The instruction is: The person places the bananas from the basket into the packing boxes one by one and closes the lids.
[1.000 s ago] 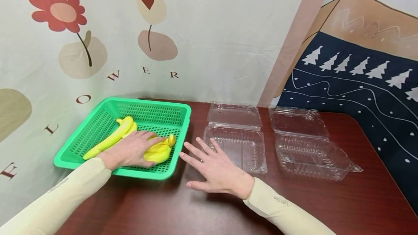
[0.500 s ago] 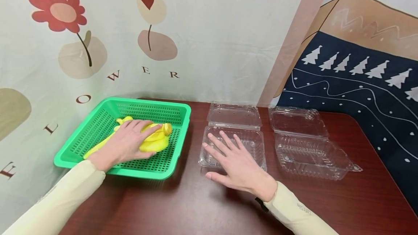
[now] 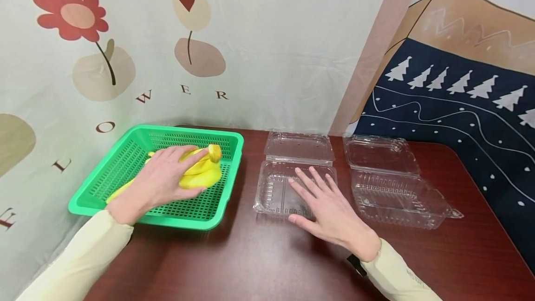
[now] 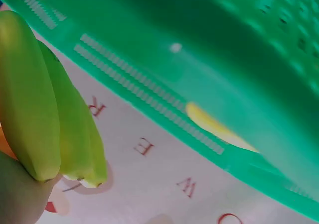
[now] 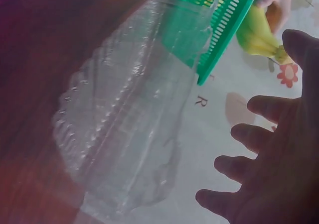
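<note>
My left hand [image 3: 160, 178] grips a bunch of yellow bananas [image 3: 202, 173], its fingers over the top and the thumb along the near side. In the left wrist view the bunch [image 4: 30, 99] shows above the basket's rim. Below lies the green perforated basket [image 3: 230, 189]; more bananas [image 3: 119, 193] in it are partly hidden under my left hand and forearm. My right hand [image 3: 332, 212], fingers spread and holding nothing, is over the right front part of a clear plastic clamshell box [image 3: 271, 189], whose lid is folded back.
A second clear clamshell box [image 3: 397, 199] stands farther right, its lid also thrown back. Both boxes and the basket are on a dark red-brown table [image 3: 234, 264]. Behind the table hangs a pale printed cloth [image 3: 271, 59], with a navy tree-patterned one [image 3: 451, 106] at the right.
My left hand has raised the banana bunch up from the basket floor. My right hand has moved right, from beside the basket to over the nearer clamshell box.
</note>
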`<action>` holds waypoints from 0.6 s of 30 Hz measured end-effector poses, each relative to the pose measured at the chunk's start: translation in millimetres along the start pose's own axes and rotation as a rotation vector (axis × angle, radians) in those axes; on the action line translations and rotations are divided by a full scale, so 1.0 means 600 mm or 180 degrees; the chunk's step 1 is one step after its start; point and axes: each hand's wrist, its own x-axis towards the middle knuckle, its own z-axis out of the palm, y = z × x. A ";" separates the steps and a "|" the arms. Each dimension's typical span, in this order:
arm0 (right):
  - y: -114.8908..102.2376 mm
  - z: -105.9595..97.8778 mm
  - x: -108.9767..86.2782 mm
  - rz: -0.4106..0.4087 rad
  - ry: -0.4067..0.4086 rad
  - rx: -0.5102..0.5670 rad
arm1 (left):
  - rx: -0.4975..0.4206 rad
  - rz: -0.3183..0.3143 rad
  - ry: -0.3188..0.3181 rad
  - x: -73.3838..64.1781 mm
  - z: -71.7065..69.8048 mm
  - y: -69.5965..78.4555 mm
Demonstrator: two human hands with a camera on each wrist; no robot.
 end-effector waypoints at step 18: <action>0.033 0.006 -0.043 0.0452 -0.0050 0.0145 | -0.0481 0.0400 0.0337 0.061 -0.015 0.078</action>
